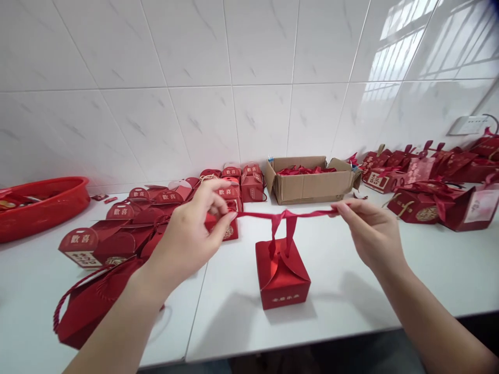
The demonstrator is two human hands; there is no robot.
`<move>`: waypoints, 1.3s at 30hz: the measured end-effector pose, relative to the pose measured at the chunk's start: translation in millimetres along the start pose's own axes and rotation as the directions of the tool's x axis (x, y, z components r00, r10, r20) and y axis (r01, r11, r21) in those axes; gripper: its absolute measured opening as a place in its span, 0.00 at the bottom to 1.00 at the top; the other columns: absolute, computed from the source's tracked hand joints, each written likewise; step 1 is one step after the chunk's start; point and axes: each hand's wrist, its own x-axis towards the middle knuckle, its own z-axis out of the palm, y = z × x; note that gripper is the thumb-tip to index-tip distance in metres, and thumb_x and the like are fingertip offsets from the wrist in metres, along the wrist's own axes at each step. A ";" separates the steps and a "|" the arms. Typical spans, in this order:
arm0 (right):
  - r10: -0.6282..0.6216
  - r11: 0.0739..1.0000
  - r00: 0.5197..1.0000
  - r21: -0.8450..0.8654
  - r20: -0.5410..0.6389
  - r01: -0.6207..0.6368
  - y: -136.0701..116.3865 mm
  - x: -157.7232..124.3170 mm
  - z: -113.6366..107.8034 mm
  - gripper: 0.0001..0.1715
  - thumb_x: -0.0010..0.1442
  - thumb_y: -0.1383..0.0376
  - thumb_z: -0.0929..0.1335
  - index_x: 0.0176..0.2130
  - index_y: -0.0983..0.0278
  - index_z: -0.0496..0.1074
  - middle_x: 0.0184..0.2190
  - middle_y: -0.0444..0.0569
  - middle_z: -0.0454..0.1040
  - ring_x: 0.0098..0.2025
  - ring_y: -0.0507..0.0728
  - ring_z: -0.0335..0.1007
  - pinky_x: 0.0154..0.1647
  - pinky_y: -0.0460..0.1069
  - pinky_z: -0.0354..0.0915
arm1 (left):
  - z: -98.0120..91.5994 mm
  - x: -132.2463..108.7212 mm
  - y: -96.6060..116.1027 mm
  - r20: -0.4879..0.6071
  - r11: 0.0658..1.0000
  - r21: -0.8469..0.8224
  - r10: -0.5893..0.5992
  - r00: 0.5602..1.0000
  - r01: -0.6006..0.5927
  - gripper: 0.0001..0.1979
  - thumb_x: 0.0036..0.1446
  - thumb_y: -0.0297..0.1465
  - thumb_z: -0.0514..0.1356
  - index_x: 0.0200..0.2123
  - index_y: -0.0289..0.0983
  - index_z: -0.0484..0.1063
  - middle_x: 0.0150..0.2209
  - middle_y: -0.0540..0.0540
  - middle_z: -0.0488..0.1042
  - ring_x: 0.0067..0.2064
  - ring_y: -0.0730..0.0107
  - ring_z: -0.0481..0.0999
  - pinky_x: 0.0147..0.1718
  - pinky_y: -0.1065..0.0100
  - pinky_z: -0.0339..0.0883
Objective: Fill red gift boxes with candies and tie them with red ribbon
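Note:
A small red gift box (pixel 284 280) stands on the white table, its curved top flaps folded together. Red ribbon (pixel 290 228) rises from its top in two strands to a knot above the box. From that knot the two ends stretch out sideways, nearly level. My left hand (pixel 198 223) pinches the left end between thumb and fingers. At the other end, my right hand (pixel 368 228) pinches the ribbon the same way. Both hands are raised above the tabletop, on either side of the box.
Several red gift boxes (pixel 128 223) crowd the left, one with a rope handle (pixel 64 306). A red basin (pixel 47 202) sits at far left. By the tiled wall (pixel 198 124) stands a cardboard box (pixel 315 187) with red ribbons inside. More red boxes (pixel 419 200) line the right.

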 end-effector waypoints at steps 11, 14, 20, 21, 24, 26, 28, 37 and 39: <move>0.198 0.613 0.955 -0.733 -0.221 -0.297 47.5 -65.6 -81.6 0.15 0.49 0.52 0.66 0.23 0.59 0.70 0.24 0.48 0.75 0.27 0.61 0.71 0.33 0.55 0.67 | 1.5 -73.8 -68.8 0.232 0.905 0.337 -0.347 0.909 0.259 0.14 0.55 0.29 0.50 0.46 0.40 0.59 0.26 0.53 0.66 0.25 0.71 0.68 0.28 0.72 0.62; 0.228 0.584 0.947 -0.747 -0.226 -0.319 47.9 -67.2 -81.6 0.14 0.47 0.53 0.65 0.22 0.59 0.68 0.23 0.48 0.74 0.27 0.61 0.70 0.33 0.55 0.66 | 5.0 -77.5 -72.9 0.282 0.900 0.341 -0.372 0.884 0.270 0.11 0.55 0.29 0.49 0.43 0.40 0.61 0.27 0.53 0.66 0.25 0.71 0.69 0.27 0.73 0.61; 0.212 0.549 0.935 -0.756 -0.286 -0.356 55.7 -69.4 -87.3 0.14 0.46 0.53 0.64 0.22 0.60 0.68 0.23 0.48 0.73 0.28 0.61 0.70 0.33 0.54 0.66 | 8.9 -80.9 -91.0 0.288 0.880 0.396 -0.390 0.875 0.262 0.10 0.53 0.30 0.49 0.41 0.41 0.59 0.25 0.53 0.65 0.24 0.70 0.69 0.27 0.72 0.61; 0.196 0.539 0.933 -0.762 -0.302 -0.360 57.7 -69.2 -92.0 0.13 0.46 0.54 0.64 0.22 0.60 0.68 0.23 0.48 0.73 0.28 0.61 0.70 0.33 0.54 0.65 | 8.3 -81.9 -95.7 0.276 0.860 0.437 -0.406 0.871 0.263 0.11 0.53 0.29 0.49 0.42 0.41 0.59 0.24 0.53 0.65 0.24 0.69 0.69 0.26 0.72 0.60; 0.216 0.497 0.930 -0.786 -0.298 -0.368 59.9 -66.4 -106.4 0.11 0.47 0.55 0.64 0.23 0.60 0.67 0.23 0.49 0.73 0.28 0.61 0.70 0.34 0.55 0.65 | 4.8 -85.0 -106.0 0.245 0.826 0.489 -0.439 0.864 0.281 0.12 0.54 0.30 0.48 0.43 0.40 0.60 0.24 0.52 0.66 0.25 0.67 0.70 0.25 0.71 0.60; 0.236 0.500 0.940 -0.799 -0.247 -0.335 55.9 -63.1 -108.8 0.13 0.48 0.54 0.64 0.25 0.60 0.68 0.25 0.50 0.74 0.28 0.61 0.70 0.33 0.56 0.65 | 2.8 -85.9 -105.6 0.286 0.860 0.434 -0.415 0.864 0.269 0.13 0.56 0.34 0.49 0.44 0.40 0.61 0.26 0.51 0.68 0.25 0.68 0.70 0.25 0.71 0.61; 0.180 0.545 0.967 -0.799 -0.182 -0.252 46.5 -58.4 -100.6 0.15 0.51 0.52 0.64 0.28 0.61 0.70 0.28 0.50 0.75 0.29 0.61 0.70 0.34 0.55 0.65 | 2.0 -84.8 -97.6 0.328 0.893 0.395 -0.356 0.875 0.216 0.14 0.57 0.37 0.50 0.46 0.40 0.63 0.31 0.49 0.71 0.28 0.67 0.72 0.28 0.70 0.64; 0.148 0.940 0.896 -0.342 0.418 0.004 2.7 -29.3 4.6 0.11 0.62 0.56 0.64 0.41 0.59 0.70 0.42 0.49 0.72 0.44 0.55 0.69 0.46 0.50 0.64 | 38.5 -65.4 -42.0 0.241 0.982 0.093 -0.182 0.953 0.164 0.20 0.61 0.41 0.51 0.53 0.40 0.59 0.53 0.41 0.66 0.55 0.58 0.65 0.52 0.59 0.62; 0.229 0.964 0.809 -0.242 0.541 -0.111 5.5 -27.2 25.7 0.12 0.61 0.54 0.65 0.39 0.60 0.67 0.42 0.48 0.70 0.44 0.55 0.68 0.46 0.50 0.64 | 53.6 -63.3 -37.3 0.323 0.964 0.011 -0.255 0.911 0.266 0.22 0.60 0.45 0.53 0.53 0.41 0.57 0.53 0.41 0.66 0.52 0.59 0.68 0.49 0.60 0.64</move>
